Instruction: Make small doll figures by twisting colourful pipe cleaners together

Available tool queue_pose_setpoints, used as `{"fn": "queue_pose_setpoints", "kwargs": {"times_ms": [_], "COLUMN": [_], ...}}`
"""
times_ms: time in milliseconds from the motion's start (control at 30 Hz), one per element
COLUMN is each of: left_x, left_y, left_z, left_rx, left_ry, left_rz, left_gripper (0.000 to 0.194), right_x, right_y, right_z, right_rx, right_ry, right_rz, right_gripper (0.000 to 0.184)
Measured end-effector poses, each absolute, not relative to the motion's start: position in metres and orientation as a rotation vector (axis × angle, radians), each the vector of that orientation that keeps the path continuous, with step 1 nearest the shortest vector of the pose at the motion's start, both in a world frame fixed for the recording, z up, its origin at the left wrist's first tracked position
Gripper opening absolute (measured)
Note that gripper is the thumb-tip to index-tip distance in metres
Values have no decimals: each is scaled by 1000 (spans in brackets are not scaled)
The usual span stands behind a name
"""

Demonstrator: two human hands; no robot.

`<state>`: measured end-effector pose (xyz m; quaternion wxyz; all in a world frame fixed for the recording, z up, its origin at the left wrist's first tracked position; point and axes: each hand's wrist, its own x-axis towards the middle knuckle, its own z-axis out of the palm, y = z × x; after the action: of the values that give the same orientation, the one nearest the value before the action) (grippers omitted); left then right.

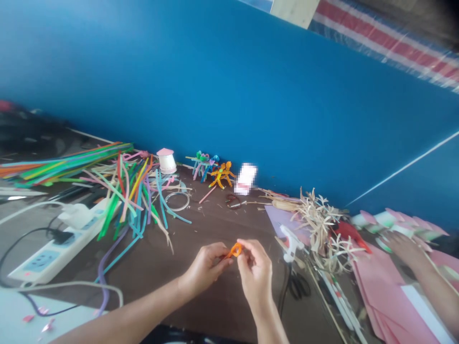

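Well left of the orange pipe-cleaner loop (235,249) lies a white plastic power strip (46,253) with a black plug in it. Nearer the loop sprawls a loose heap of multicoloured pipe cleaners (132,200). Beyond the heap stand a small pink-and-white paper cup (167,161) and twisted orange pipe-cleaner figures (220,174). Just right of those, a white-and-pink item (245,179) is pixelated, its writing unreadable.

The person's left hand (206,267) and right hand (255,272) meet at the loop, which sits between them. The fingertips of both hands pinch it narrowly, holding it above the dark brown tabletop (172,282).

Right of the loop lie black-handled scissors (299,285), a tangle of dry straw-coloured strips (319,224) and stacked pink paper sheets (390,306). Another person's hand (405,251) rests at the far right, its fingers touching the pink paper sheets.
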<state>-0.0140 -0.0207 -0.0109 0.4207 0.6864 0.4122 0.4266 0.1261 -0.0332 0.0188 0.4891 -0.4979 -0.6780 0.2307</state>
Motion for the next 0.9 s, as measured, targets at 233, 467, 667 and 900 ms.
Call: {"fn": "queue_pose_setpoints", "kwargs": {"times_ms": [233,467,667,900], "left_x": [-12,-9,-19,-17], "left_y": [-26,-27,-21,-26], "left_z": [-11,-18,-17,-12], "left_rx": [1653,1487,1787,1807], "left_ry": [1031,988,1133,1139], "left_rz": [1058,1139,1252,1179], "left_gripper": [28,30,20,20], "right_x": [126,127,130,130], "right_y": [-37,-38,-43,-37], "right_z": [18,17,26,25], "right_rx": [-1117,-1080,-1154,-1200], "right_ry": [-1769,-1814,-1843,-2001], "right_rz": [357,303,283,42], "right_gripper": [31,35,35,29]}}
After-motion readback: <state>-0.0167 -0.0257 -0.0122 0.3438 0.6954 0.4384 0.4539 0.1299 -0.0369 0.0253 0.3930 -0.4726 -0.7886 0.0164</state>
